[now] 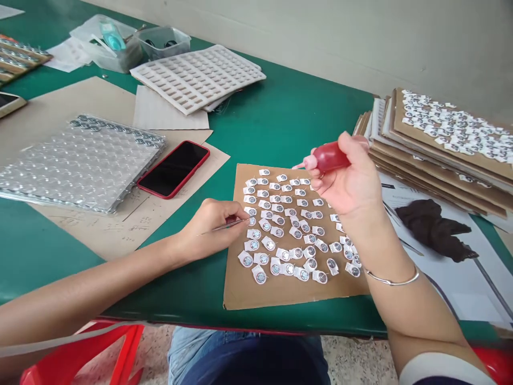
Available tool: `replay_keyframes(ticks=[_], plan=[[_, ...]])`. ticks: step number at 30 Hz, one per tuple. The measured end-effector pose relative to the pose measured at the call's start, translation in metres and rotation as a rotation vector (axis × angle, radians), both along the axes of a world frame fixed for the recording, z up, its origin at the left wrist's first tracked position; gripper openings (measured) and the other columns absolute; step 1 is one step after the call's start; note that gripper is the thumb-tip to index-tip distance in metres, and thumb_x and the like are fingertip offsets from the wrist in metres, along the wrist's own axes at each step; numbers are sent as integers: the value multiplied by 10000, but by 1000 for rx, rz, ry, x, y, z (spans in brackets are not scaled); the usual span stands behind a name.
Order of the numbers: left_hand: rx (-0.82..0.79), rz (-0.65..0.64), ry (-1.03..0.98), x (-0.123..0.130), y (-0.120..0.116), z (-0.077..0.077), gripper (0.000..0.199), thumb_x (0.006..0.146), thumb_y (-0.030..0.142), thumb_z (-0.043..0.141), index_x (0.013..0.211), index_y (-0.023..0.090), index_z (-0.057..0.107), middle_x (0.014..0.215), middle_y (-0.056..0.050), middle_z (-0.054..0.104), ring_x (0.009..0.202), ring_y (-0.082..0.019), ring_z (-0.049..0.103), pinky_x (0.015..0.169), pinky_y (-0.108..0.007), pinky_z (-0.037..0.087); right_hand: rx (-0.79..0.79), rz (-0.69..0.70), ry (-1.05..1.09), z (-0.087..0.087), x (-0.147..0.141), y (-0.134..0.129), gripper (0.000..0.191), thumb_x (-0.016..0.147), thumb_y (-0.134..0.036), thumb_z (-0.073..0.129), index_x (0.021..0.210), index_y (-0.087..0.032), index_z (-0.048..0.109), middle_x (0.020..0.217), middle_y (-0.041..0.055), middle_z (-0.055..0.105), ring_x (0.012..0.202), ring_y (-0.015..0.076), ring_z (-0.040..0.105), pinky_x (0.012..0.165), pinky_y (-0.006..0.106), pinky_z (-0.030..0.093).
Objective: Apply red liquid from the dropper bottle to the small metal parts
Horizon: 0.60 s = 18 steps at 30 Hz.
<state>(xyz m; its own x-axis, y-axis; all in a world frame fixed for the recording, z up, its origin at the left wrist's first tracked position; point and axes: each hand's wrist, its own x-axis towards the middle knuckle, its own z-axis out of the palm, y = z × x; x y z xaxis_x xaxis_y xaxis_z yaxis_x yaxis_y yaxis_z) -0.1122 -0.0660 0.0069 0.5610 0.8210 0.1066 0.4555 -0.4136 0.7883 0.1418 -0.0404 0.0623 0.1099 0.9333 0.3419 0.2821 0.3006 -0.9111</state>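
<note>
The left hand (212,227) holds slim steel tweezers (226,226), its fingers pressed together and pinching the shank; the tips lie at the left side of the work, and contact with any part cannot be confirmed. The right hand (348,182) raises a red plastic dropper bottle with a pink nozzle (328,158), thumb and fingers pinching its body. The nozzle points left, above the upper edge of a rectangular brown cardboard sheet (280,293). This sheet lies on a green table (280,117) beneath both hands and carries scattered small round metallic discs on white paper backing (260,275). A stack of brown cardboard sheets (441,155) stands to the right; a black smartphone in a red case (173,168) lies to the left.
</note>
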Motion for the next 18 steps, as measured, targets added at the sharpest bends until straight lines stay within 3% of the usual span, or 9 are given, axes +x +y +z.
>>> replay_keyframes(ticks=[3,9,13,18], plan=[[117,-129,31,14,2,6,140,817,147,503,775,136,636,681,-12,635,590,-96,552,541,-207,408,-160,45,119,-7,-5,-5,392,794,-587,483,799,-201,549,698,28,625,613,153,641,385,246,403],[386,-274,138,33,2,-7,222,859,129,400,738,117,585,684,-71,598,660,-160,537,619,-295,449,-126,11,183,-37,-16,-22,248,814,-463,511,845,-219,479,634,-4,589,578,155,661,336,222,395],[396,-274,114,31,-1,-18,224,886,138,383,781,118,580,717,-80,604,700,-168,554,638,-305,469,-153,12,236,-47,-18,-37,221,791,-402,572,904,-226,502,669,-6,614,626,175,681,411,254,494],[395,-301,87,30,0,-21,216,893,140,385,784,129,571,732,-76,606,706,-161,564,639,-293,472,-141,57,137,-49,-18,-40,210,836,-404,508,944,-224,505,716,7,634,687,175,688,535,297,566]])
